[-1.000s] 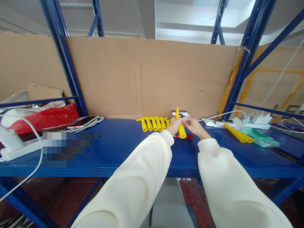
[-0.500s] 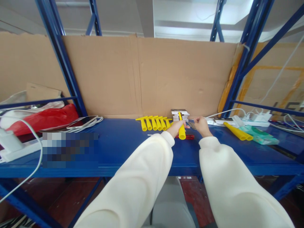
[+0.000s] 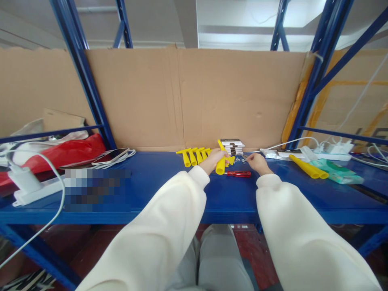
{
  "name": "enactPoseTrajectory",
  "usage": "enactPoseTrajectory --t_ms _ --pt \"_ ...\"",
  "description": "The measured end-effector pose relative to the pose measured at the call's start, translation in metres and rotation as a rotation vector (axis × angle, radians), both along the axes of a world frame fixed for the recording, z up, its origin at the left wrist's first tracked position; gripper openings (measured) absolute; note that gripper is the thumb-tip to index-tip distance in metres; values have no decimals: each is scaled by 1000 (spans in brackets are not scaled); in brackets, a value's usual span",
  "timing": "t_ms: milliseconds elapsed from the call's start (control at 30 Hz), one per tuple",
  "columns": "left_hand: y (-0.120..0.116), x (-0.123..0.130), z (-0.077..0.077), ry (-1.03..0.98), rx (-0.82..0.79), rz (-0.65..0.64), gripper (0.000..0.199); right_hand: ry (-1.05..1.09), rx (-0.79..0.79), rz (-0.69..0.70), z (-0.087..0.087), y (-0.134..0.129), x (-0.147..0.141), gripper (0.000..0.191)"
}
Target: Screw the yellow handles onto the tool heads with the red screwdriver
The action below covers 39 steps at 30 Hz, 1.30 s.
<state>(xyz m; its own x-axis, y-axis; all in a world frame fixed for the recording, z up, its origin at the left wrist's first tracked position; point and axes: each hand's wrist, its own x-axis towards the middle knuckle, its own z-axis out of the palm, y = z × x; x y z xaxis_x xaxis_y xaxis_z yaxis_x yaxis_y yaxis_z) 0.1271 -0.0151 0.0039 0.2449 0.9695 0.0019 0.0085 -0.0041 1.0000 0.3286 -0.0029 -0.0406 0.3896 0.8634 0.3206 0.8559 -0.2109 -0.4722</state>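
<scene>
My left hand (image 3: 210,162) is wrapped round a yellow tapered tube (image 3: 221,165), its wide hollow end toward me. To its left stands a row of several similar yellow pieces (image 3: 187,159), partly hidden behind the hand. My right hand (image 3: 257,163) has its fingers pinched together beside a scatter of small metal parts (image 3: 240,160); what lies between the fingertips is too small to make out. A red-handled screwdriver (image 3: 239,174) rests on the blue bench just in front of the hands. A flat yellow piece (image 3: 230,160) shows right beside the held tube.
A stack of small black-and-white boxes (image 3: 233,147) stands against the cardboard wall (image 3: 230,93). On the right lie two yellow tubes (image 3: 307,168), a green packet (image 3: 338,173) and a power strip (image 3: 336,156). At left are a red bag (image 3: 77,151), a phone (image 3: 113,156) and cables.
My left hand has moved left with the yellow tube, uncovering the screwdriver and the small metal parts. My right hand stays near those parts, slightly lower.
</scene>
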Motion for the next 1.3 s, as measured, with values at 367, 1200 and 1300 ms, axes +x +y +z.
enactPoseTrajectory --t_ms 367,1200,1300 --pt "-20 -105 -19 116 212 187 49 -65 80 -74 -13 25 9 12" --pt "-15 -105 -19 -63 236 315 69 107 -160 835 8 -17 -31 45" --pt "-15 -106 -17 -92 192 366 69 82 -145 874 6 -14 -32 39"
